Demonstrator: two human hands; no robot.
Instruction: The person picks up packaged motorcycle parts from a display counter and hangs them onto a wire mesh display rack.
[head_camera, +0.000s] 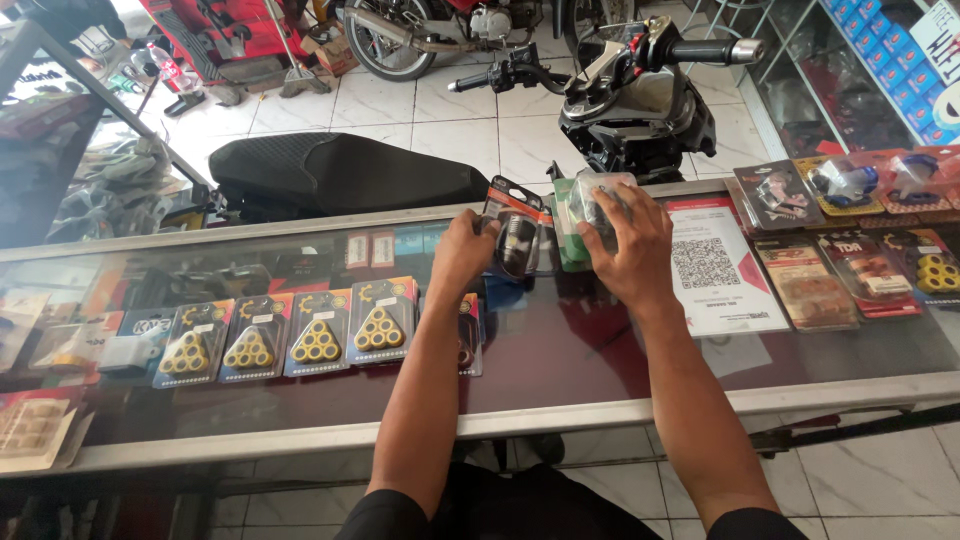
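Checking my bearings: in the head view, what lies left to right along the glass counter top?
Row of blister packs with yellow rollers → left hand on a black-carded pack → right hand on a clear pack → white code sheet → packaged parts.

Bright daylight floods in beyond the fingers (612, 212); glass counter (560, 350) beneath them glares, edges bend, focus sharp.

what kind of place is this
Most likely a motorcycle parts shop. A glass display counter holds blister packs of yellow rollers, motorcycles stand on the tiled floor beyond it, and the left hand and right hand handle packaged parts on the glass.
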